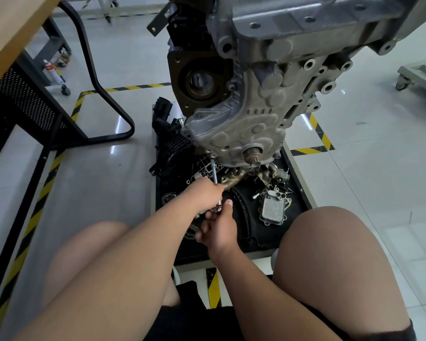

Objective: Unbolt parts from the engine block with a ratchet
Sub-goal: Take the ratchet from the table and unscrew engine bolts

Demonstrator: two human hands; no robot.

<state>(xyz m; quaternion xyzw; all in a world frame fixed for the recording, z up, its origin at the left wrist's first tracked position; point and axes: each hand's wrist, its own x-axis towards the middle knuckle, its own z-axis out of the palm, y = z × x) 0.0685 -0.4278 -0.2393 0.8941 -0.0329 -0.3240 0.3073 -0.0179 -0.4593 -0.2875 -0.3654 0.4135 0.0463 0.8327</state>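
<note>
The grey engine block [276, 77] hangs on a stand above a black tray [296, 200]. A ratchet with a thin chrome extension [214, 172] reaches up to a bolt at the lower left edge of the timing cover [234, 136]. My left hand [207, 193] grips the extension and the ratchet's head from above. My right hand [219, 227] holds the ratchet's lower end, thumb up beside the head; the handle is hidden in it.
The tray holds several removed parts: a black plastic intake piece [169, 143], a rusty manifold [234, 180], a grey oil cooler [272, 207], loose bolts. A desk with black legs [94, 77] stands at left. My bare knees flank the tray. Yellow-black tape marks the floor.
</note>
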